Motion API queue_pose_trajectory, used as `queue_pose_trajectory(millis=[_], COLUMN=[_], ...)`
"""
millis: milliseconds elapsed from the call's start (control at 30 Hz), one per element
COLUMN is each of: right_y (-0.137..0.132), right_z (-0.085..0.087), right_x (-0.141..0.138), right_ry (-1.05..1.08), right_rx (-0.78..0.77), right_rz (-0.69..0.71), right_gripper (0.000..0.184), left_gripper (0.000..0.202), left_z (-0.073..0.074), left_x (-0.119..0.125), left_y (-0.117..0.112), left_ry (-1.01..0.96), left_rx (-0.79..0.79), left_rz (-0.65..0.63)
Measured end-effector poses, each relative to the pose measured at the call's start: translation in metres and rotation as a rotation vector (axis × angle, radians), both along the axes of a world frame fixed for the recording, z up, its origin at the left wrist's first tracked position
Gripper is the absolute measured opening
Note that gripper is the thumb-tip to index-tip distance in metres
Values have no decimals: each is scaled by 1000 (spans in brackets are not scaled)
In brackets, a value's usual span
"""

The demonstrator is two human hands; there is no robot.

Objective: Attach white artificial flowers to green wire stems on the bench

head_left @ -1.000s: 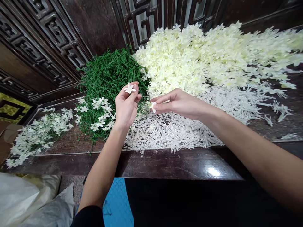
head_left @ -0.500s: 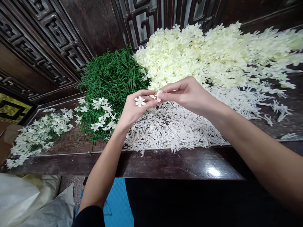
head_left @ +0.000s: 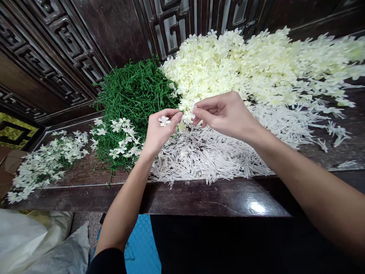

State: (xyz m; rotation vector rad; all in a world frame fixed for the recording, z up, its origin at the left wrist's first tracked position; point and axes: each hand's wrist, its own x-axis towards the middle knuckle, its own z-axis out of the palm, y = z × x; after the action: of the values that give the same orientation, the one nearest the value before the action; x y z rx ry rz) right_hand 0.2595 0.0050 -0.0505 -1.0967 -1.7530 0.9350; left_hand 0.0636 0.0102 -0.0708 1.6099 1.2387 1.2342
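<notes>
My left hand (head_left: 159, 131) is closed in a pinch, thumb against forefinger. A white artificial flower (head_left: 164, 121) shows at the base of its thumb, and a bit of green stem (head_left: 183, 111) pokes out at the fingertips. To its right, my right hand (head_left: 225, 114) pinches a small white petal piece (head_left: 194, 111), partly hidden by the fingers. Both hands hover over a heap of thin white spiky pieces (head_left: 211, 156). Just behind them lie a pile of green plastic stems (head_left: 134, 91) and a large mound of cream-white blossoms (head_left: 216, 64).
Several white flowers on stems (head_left: 122, 140) rest on the green pile's front. Another bunch of white flowers (head_left: 54, 160) lies at the bench's left end. Carved dark wood panels (head_left: 114, 34) rise behind the bench (head_left: 199, 198). Pale sacks (head_left: 34, 239) stand below left.
My hands were touching at the fingertips and are now a little apart. The left has shifted slightly left, its flower tilting. The right still pinches the white piece.
</notes>
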Motion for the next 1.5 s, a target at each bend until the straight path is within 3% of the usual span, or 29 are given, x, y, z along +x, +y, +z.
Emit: queue_pose_trajectory(millis=[333, 467, 1200, 1500], right_y=[-2, -1, -5, -5], right_z=[-3, -3, 1, -2], right_x=[-2, -2, -3, -7], right_ry=[-119, -79, 27, -163], right_rx=[62, 60, 6, 93], right_rz=[-2, -17, 18, -5], right_gripper=[27, 26, 11, 18], left_gripper=[16, 25, 26, 28], left_z=[5, 6, 2, -1], left_x=[3, 1, 1, 3], left_y=[-6, -5, -3, -4], left_ry=[118, 166, 155, 123], left_rx=[53, 95, 91, 52], left_rz=[-101, -90, -119, -120])
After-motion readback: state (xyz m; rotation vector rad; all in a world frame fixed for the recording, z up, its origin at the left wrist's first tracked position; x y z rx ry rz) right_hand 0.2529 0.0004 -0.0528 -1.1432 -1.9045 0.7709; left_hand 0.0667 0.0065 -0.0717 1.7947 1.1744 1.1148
